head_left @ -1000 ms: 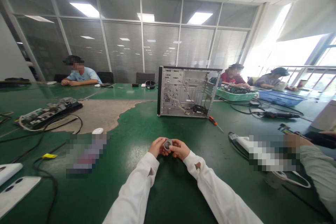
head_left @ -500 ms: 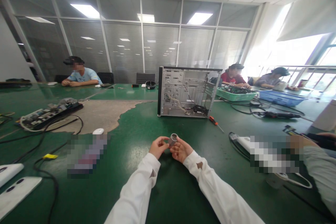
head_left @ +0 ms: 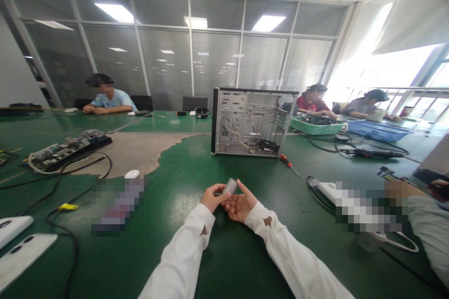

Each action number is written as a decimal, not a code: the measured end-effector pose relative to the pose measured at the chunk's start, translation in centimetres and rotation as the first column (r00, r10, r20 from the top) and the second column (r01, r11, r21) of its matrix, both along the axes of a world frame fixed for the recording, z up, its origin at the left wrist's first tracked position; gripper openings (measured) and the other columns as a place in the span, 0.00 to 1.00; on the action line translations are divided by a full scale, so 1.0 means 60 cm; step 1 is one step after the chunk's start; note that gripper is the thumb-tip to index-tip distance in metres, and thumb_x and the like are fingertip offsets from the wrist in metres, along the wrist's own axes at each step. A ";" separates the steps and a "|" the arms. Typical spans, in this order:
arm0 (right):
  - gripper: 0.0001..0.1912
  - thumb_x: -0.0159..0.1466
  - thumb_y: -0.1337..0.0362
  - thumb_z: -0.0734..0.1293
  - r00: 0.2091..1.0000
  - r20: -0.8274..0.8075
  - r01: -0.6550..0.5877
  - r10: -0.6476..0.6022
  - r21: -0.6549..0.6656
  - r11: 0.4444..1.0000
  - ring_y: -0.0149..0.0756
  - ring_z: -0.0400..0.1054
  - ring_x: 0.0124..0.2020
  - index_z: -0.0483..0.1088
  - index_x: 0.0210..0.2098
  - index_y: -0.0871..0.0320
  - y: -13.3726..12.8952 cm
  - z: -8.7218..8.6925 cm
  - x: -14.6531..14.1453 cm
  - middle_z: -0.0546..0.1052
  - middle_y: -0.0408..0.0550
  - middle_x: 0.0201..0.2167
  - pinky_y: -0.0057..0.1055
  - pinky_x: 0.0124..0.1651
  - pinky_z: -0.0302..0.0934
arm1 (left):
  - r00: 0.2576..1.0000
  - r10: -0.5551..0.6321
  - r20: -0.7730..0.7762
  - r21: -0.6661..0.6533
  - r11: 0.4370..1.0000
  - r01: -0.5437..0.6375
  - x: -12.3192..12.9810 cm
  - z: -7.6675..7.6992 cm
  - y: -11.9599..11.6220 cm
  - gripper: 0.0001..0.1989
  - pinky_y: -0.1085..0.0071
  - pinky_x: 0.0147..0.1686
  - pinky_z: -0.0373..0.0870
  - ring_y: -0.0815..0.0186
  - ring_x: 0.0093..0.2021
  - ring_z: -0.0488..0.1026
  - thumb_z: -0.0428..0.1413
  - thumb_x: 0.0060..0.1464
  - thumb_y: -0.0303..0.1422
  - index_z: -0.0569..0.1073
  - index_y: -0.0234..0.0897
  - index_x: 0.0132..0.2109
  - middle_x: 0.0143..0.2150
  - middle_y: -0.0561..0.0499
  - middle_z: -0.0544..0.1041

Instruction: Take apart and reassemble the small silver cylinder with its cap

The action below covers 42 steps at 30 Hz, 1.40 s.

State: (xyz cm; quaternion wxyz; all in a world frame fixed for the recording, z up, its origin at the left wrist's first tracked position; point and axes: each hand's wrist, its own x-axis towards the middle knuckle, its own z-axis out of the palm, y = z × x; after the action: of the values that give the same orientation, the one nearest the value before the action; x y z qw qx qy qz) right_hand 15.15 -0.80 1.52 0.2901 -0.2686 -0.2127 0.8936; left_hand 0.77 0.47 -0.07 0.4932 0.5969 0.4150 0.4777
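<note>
Above the green table, in the head view's lower middle, my left hand [head_left: 213,197] is closed on a small grey cylinder [head_left: 229,187], its thumb across the lower part. The cylinder leans, its upper end tipped to the right, and its smooth side faces me. My right hand [head_left: 241,203] is just to the right, palm up. One right digit stretches up beside the cylinder's top end, while the other fingers curl loosely below it near the left fingertips. Whether the right hand touches the cylinder I cannot tell.
Beyond my hands stands an open computer case [head_left: 250,124], with a screwdriver [head_left: 289,165] at its right foot. A circuit assembly [head_left: 70,149] with cables lies left. Green [head_left: 317,124] and blue [head_left: 379,131] baskets sit back right. A co-worker's sleeve [head_left: 426,224] is close at right.
The cylinder has tilted, so its hollow-looking end no longer faces me and its side shows. My right fingers have loosened, with one digit now stretched upward.
</note>
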 end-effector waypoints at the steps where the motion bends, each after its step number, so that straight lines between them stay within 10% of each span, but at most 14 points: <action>1: 0.33 0.51 0.39 0.52 1.000 -0.006 -0.011 0.011 -0.003 1.000 0.32 0.65 0.25 0.63 0.31 0.68 0.000 0.000 0.000 0.71 0.55 0.26 0.24 0.23 0.54 | 1.000 -0.006 -0.004 -0.005 1.000 0.006 0.000 -0.001 0.001 0.17 0.74 0.29 0.62 0.66 0.31 0.68 0.59 0.36 0.36 0.70 0.32 0.35 0.30 0.49 0.73; 42: 0.24 0.53 0.45 0.54 0.994 0.025 0.107 -0.108 0.022 0.994 0.33 0.66 0.25 0.57 0.35 0.60 -0.001 0.010 0.005 0.71 0.56 0.28 0.28 0.26 0.56 | 0.988 0.039 0.148 -0.098 0.995 -0.025 0.006 0.009 -0.004 0.30 0.76 0.23 0.62 0.73 0.20 0.64 0.56 0.38 0.36 0.59 0.35 0.51 0.23 0.55 0.68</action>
State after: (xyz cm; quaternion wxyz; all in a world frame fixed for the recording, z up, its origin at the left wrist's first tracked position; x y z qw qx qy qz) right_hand 15.43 -0.83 2.12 0.3377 -0.2883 -0.2109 0.8708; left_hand 1.13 0.25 0.46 0.5432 0.5283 0.4087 0.5087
